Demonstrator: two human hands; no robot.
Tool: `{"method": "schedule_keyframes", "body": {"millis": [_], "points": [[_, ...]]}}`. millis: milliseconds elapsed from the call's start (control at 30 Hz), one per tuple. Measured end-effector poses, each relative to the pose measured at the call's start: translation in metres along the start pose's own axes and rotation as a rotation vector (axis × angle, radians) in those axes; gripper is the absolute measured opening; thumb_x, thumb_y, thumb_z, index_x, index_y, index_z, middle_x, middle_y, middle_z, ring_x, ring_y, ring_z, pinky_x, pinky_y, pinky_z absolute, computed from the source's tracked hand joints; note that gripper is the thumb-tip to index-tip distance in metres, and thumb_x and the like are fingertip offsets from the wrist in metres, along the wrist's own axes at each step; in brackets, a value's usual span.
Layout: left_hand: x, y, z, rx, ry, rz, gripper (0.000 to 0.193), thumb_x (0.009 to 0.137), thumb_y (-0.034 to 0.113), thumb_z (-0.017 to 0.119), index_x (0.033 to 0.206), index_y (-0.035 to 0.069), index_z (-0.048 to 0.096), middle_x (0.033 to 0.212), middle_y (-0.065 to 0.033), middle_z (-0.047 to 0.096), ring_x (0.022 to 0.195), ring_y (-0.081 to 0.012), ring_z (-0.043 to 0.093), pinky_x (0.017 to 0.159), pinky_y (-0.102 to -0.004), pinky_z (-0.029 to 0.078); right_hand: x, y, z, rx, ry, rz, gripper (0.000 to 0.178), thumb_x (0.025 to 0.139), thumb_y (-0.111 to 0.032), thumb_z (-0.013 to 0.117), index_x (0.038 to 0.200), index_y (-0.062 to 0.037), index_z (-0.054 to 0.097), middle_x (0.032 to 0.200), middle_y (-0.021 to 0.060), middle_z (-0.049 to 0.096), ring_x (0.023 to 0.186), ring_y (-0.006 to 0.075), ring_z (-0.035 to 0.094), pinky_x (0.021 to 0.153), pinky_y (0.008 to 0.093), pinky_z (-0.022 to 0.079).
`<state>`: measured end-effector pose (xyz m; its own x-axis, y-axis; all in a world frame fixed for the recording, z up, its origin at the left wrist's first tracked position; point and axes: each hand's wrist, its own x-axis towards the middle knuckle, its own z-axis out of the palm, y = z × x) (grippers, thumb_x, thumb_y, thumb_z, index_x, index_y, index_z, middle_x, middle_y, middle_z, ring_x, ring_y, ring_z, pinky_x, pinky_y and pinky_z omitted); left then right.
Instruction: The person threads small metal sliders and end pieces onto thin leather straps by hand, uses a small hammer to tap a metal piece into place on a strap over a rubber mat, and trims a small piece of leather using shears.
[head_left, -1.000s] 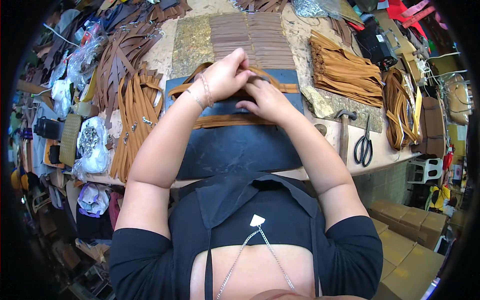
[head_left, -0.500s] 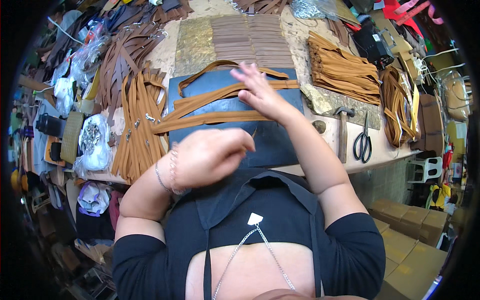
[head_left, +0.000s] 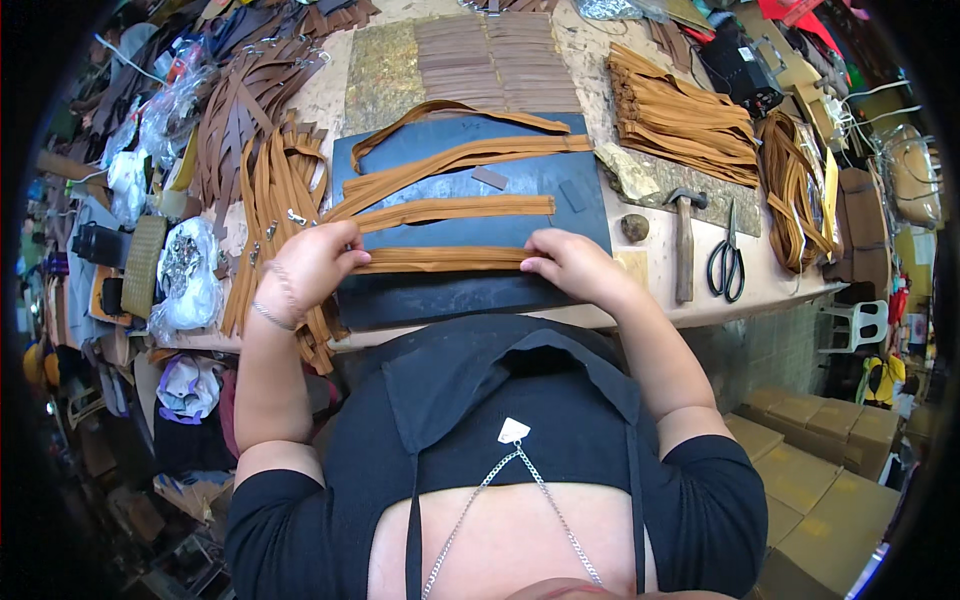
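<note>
Stretching the near zip [head_left: 445, 260] straight across the lower part of the black mat [head_left: 460, 300], with the left hand [head_left: 322, 262] at one end and the right hand [head_left: 575, 266] at the other. Clamped on the zip's left end with left thumb and curled fingers, knuckles up, back of the hand toward the camera; cannot tell how the fingers sit beneath the palm. Pinching the right end between right thumb and bent forefinger, with the other fingers tucked behind. Set well apart, nearly level, both low over the mat. Bent at both elbows: rising almost upright along the left forearm, with bracelets [head_left: 273, 305] at the wrist, and slanting further inward along the right one.

Just beyond the near zip, also on the mat: a second zip [head_left: 460, 208], roughly parallel; then a third zip [head_left: 470, 152], slanting, and a curved strip [head_left: 405, 122] near the far edge. Between them, a small grey tab [head_left: 489, 178]. Just beside the left hand, a heap of zips [head_left: 262, 215] with metal sliders [head_left: 296, 216]. To the right of the mat, a round stone [head_left: 635, 227], a hammer [head_left: 684, 250] and scissors [head_left: 726, 272].
</note>
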<state>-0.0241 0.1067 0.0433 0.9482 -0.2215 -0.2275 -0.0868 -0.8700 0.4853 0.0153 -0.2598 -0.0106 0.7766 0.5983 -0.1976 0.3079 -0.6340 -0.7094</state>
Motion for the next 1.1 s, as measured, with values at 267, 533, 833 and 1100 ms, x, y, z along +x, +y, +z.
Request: {"method": "schedule_keyframes", "body": {"millis": [267, 533, 833, 1100], "points": [[0.041, 0.050, 0.071, 0.235, 0.228, 0.348, 0.016, 0.088, 0.024, 0.071, 0.100, 0.013, 0.068, 0.106, -0.0078, 0.061, 0.106, -0.0296, 0.057, 0.091, -0.0430, 0.046, -0.040, 0.049, -0.048, -0.521, 0.539, 0.274, 0.033, 0.089, -0.034, 0.071, 0.109, -0.0080, 0.067, 0.108, 0.0156, 0.064, 0.101, 0.0365, 0.063, 0.088, 0.0446, 0.052], [0.101, 0.085, 0.139, 0.281, 0.453, 0.588, 0.030, 0.092, 0.025, 0.065, 0.121, 0.017, 0.069, 0.122, 0.0041, 0.064, 0.104, -0.0227, 0.057, 0.091, -0.0410, 0.046, -0.057, 0.088, -0.029, -0.408, 0.584, 0.404, 0.040, 0.086, -0.022, 0.072, 0.123, -0.0102, 0.062, 0.113, 0.0148, 0.056, 0.108, 0.0361, 0.057, 0.093, 0.0464, 0.049], [0.074, 0.084, 0.135, 0.253, 0.435, 0.467, 0.029, 0.090, 0.025, 0.067, 0.118, 0.018, 0.070, 0.119, 0.0054, 0.064, 0.103, -0.0209, 0.057, 0.091, -0.0406, 0.045, -0.026, 0.014, -0.005, -0.184, 0.491, -0.031, 0.045, 0.078, -0.005, 0.065, 0.121, -0.0137, 0.068, 0.107, 0.0128, 0.056, 0.096, 0.0309, 0.060, 0.086, 0.0404, 0.052], [0.059, 0.077, 0.135, 0.187, 0.410, 0.461, 0.031, 0.089, 0.025, 0.069, 0.119, 0.019, 0.070, 0.119, 0.0055, 0.065, 0.101, -0.0210, 0.056, 0.089, -0.0401, 0.044, -0.028, 0.047, -0.013, -0.414, 0.633, 0.138, 0.044, 0.077, -0.006, 0.065, 0.121, -0.0124, 0.067, 0.109, 0.0137, 0.056, 0.098, 0.0332, 0.061, 0.085, 0.0436, 0.053]]}}
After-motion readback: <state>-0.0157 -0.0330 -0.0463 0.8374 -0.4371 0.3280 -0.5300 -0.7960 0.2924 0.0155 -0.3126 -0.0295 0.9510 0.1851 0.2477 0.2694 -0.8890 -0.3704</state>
